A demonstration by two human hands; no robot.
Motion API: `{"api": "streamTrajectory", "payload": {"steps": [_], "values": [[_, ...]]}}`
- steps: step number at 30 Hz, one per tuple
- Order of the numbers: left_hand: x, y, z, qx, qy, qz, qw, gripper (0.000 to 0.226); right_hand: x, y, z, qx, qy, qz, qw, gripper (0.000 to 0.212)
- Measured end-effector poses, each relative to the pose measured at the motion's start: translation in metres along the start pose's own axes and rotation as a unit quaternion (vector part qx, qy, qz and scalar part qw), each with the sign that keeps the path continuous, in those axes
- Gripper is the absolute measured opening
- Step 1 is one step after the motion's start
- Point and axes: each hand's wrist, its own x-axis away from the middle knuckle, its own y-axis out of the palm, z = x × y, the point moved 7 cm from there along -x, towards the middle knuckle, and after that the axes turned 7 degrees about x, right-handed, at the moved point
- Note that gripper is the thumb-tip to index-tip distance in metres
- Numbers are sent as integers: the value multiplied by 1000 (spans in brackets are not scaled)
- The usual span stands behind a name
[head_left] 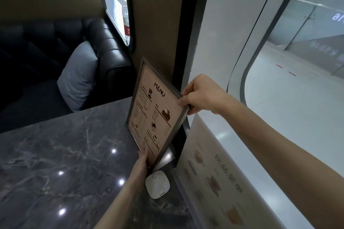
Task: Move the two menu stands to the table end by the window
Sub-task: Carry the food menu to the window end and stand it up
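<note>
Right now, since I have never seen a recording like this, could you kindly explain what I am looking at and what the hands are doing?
There is no machine here: a person wears one wide-angle camera on the head, looking forward and down, so you see their own bare arms.

The right hand pinches the top corner of a framed menu stand headed "MENU", and the left hand steadies its bottom edge. The stand is tilted, near the wall end of a dark marble table.

A second, paler menu stand stands along the window side, unheld. A small white square device lies on the table beside it.

Behind are a black sofa with a grey cushion, and a water bottle on the sill.
</note>
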Motion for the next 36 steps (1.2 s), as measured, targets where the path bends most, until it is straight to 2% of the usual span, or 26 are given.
{"api": "streamTrajectory", "payload": {"steps": [2,7,18,26,31,33,34,36], "values": [[-6,1,-6,24,-7,0,1000,65,-2,-3,4,-9,5,-1,1000,13],[-12,3,-8,5,2,2,1000,59,-3,-5,9,-24,11,-3,1000,11],[-7,12,-2,-70,40,-2,997,57,-1,-10,17,-44,32,0,999,13],[-11,14,-3,-97,20,13,995,63,-1,-10,20,-56,40,-3,998,14],[-4,18,5,-114,-9,-2,993,56,2,-11,20,-70,44,-12,997,11],[4,21,13,-116,-17,-3,993,48,7,-11,20,-66,30,-16,997,16],[10,22,19,-128,-11,9,992,44,10,-11,20,-58,19,-19,998,19],[22,23,35,-220,38,61,973,38,18,-11,19,-45,1,-22,999,24]]}}
